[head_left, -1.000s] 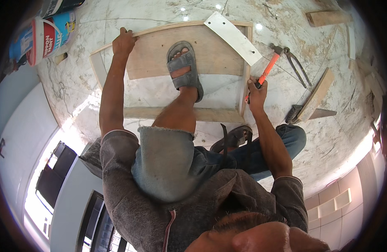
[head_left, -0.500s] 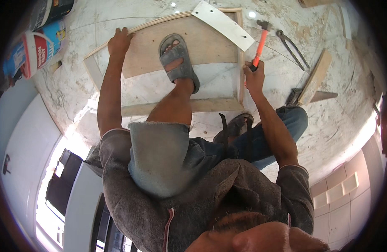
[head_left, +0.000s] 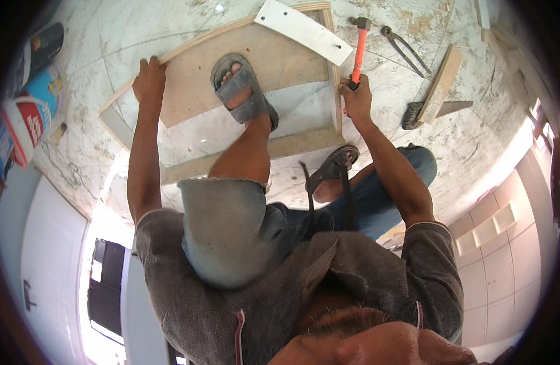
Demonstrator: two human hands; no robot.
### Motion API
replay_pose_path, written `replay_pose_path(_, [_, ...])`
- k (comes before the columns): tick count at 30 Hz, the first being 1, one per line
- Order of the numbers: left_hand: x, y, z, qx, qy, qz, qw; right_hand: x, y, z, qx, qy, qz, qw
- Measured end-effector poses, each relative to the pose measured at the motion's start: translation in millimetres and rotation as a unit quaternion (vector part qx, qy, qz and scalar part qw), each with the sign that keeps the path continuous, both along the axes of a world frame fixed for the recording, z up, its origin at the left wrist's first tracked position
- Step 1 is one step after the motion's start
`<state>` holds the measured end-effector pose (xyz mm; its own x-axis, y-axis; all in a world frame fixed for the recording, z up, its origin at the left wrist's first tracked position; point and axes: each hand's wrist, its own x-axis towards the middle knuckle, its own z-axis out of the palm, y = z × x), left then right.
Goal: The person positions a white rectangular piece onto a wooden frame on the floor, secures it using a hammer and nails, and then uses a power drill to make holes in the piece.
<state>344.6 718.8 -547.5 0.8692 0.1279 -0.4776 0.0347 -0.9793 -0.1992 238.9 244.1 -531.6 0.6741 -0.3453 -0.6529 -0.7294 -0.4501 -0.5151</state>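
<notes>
A wooden frame (head_left: pixel 243 155) with a thin plywood panel (head_left: pixel 195 91) lies on the floor before me. My left hand (head_left: pixel 149 82) has its fingers curled over the frame's far left edge. At the frame's right side, my right hand (head_left: pixel 357 98) grips a claw hammer (head_left: pixel 358 53) low on its orange and black handle, head pointing away from me. My sandalled left foot (head_left: pixel 243 88) stands inside the frame, partly covering the panel. Across the frame's far right corner rests a white board (head_left: pixel 301 29) with several small holes.
Right of the hammer lie pincers (head_left: pixel 404 50), a wood strip (head_left: pixel 441 82) and a handsaw (head_left: pixel 456 107) partly under it. Paint buckets (head_left: pixel 34 121) stand at the far left. My other sandalled foot (head_left: pixel 336 167) is just near of the frame's right corner.
The whole view has shifted and tilted a little, so the frame and tools appear further left and higher. Both hands keep their holds on the frame and hammer.
</notes>
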Motion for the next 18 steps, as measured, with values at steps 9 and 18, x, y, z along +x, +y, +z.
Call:
replay_pose_path(9, [6, 2, 2, -0.015, 0.061, -0.018, 0.998, 7, 7, 8, -0.011, 0.071, -0.035, 0.997])
replay_pose_path(18, [14, -4, 5, -0.001, 0.084, -0.03, 0.996, 4, -3, -2, -0.012, 0.025, 0.033, 0.999])
